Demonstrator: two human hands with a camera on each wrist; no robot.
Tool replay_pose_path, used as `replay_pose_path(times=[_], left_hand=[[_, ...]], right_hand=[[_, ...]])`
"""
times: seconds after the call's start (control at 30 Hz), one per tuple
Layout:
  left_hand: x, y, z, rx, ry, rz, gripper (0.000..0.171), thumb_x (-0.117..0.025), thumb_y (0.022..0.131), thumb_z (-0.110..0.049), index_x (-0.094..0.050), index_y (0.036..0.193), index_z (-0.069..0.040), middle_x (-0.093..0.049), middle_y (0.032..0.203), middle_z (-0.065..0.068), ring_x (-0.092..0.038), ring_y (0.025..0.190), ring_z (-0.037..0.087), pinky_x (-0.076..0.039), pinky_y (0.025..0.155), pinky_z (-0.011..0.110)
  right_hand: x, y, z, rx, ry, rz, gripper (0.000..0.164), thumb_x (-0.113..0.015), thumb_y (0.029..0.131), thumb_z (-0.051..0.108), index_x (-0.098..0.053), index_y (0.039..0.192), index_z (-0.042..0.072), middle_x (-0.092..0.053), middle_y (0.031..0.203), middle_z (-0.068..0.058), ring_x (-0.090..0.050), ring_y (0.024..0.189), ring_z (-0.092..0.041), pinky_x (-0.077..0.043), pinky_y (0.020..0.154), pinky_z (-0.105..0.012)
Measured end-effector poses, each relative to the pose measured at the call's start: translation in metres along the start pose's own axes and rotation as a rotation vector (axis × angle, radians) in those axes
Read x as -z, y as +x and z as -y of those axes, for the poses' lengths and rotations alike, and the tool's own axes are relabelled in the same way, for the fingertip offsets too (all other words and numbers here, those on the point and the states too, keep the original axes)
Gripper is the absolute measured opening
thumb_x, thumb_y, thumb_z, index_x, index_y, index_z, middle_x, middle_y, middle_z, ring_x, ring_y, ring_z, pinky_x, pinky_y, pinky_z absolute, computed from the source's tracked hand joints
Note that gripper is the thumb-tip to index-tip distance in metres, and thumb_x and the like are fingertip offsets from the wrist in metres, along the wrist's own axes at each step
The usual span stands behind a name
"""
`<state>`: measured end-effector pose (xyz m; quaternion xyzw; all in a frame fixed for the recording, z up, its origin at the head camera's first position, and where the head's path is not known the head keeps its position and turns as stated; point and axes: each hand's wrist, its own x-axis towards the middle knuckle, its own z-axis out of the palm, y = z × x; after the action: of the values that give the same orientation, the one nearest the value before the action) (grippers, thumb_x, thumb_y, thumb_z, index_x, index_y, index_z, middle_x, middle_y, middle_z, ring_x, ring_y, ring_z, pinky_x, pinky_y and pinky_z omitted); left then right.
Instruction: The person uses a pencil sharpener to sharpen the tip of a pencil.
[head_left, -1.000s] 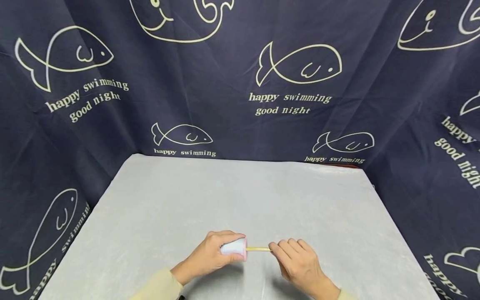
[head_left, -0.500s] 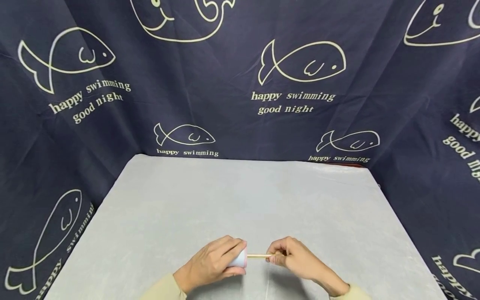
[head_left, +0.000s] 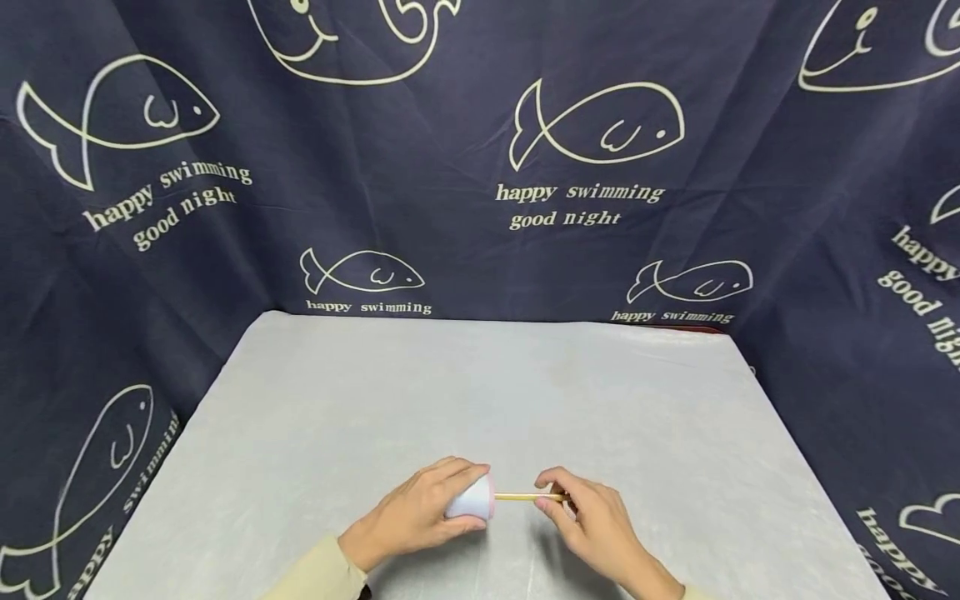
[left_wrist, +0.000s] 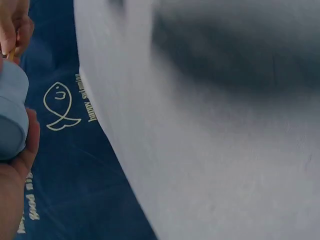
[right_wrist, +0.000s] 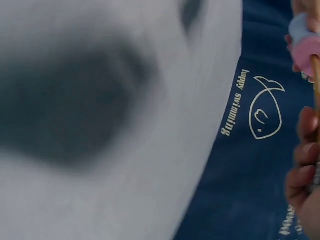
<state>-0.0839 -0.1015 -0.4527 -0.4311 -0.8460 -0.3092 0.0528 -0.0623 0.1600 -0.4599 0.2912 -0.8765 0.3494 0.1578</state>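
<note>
Holding blue cup-like obj. [head_left: 472, 497] in L hand [head_left: 411, 512] above near side of table [head_left: 487, 392], w/ pink end [head_left: 492, 498] facing R, and curling R hand [head_left: 596, 521] round yellow stick [head_left: 513, 497] set in pink end, now exposing more stick than a moment ago, prob. regripping mid-turn.

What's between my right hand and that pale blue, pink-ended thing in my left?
A thin yellow stick bridges the gap, from the pink-ended blue object in your left hand to your right hand. The head view shows it.
</note>
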Motion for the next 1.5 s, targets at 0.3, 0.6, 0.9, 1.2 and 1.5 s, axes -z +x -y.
replay_pose_path(times=[0.3, 0.6, 0.9, 1.2, 1.5], left_hand=[[0.011, 0.003, 0.001, 0.256, -0.530, 0.070, 0.032, -0.065, 0.090, -0.026, -0.063, 0.118, -0.011, -0.067, 0.097, 0.002, -0.054, 0.077, 0.002, -0.049, 0.065, 0.021], [0.017, 0.003, 0.002, 0.148, -0.615, 0.060, 0.024, -0.065, 0.090, -0.016, -0.064, 0.113, -0.007, -0.067, 0.092, 0.008, -0.054, 0.076, 0.000, -0.051, 0.063, 0.022], [-0.002, -0.002, -0.003, -0.144, -0.112, -0.102, 0.044, -0.063, 0.091, -0.030, -0.057, 0.121, 0.001, -0.061, 0.107, 0.007, -0.057, 0.088, 0.009, -0.048, 0.075, 0.014], [-0.013, -0.006, -0.002, -0.369, 0.283, -0.188, 0.046, -0.048, 0.097, -0.038, -0.056, 0.121, 0.001, -0.059, 0.106, 0.004, -0.055, 0.089, 0.012, -0.048, 0.080, 0.020], [-0.008, -0.001, 0.005, -0.243, 0.315, -0.147, 0.053, -0.073, 0.081, -0.031, -0.057, 0.121, 0.000, -0.061, 0.108, 0.005, -0.059, 0.092, 0.013, -0.050, 0.081, 0.024]], right_hand=[[0.009, 0.020, 0.012, 0.528, -0.377, -0.362, 0.030, -0.047, 0.100, 0.020, -0.067, 0.083, 0.007, -0.061, 0.072, 0.005, -0.049, 0.055, -0.005, -0.036, 0.052, -0.014], [0.016, 0.037, 0.023, 0.685, -0.331, -0.388, 0.029, -0.049, 0.100, 0.016, -0.065, 0.079, 0.005, -0.058, 0.068, 0.004, -0.043, 0.053, -0.004, -0.028, 0.049, -0.010], [0.014, 0.011, 0.029, -0.167, 0.211, 0.126, 0.007, -0.069, 0.085, 0.021, -0.069, 0.078, 0.018, -0.053, 0.060, 0.016, -0.034, 0.048, 0.010, -0.031, 0.042, -0.010], [0.014, 0.014, 0.008, -0.660, 0.834, 0.575, 0.029, -0.060, 0.087, 0.006, -0.059, 0.091, -0.023, -0.046, 0.052, 0.012, -0.032, 0.047, 0.000, -0.027, 0.045, -0.015], [-0.001, 0.005, 0.002, -0.278, 0.397, 0.272, 0.009, -0.066, 0.088, 0.013, -0.067, 0.090, 0.004, -0.059, 0.071, 0.009, -0.045, 0.059, 0.005, -0.040, 0.050, -0.017]])
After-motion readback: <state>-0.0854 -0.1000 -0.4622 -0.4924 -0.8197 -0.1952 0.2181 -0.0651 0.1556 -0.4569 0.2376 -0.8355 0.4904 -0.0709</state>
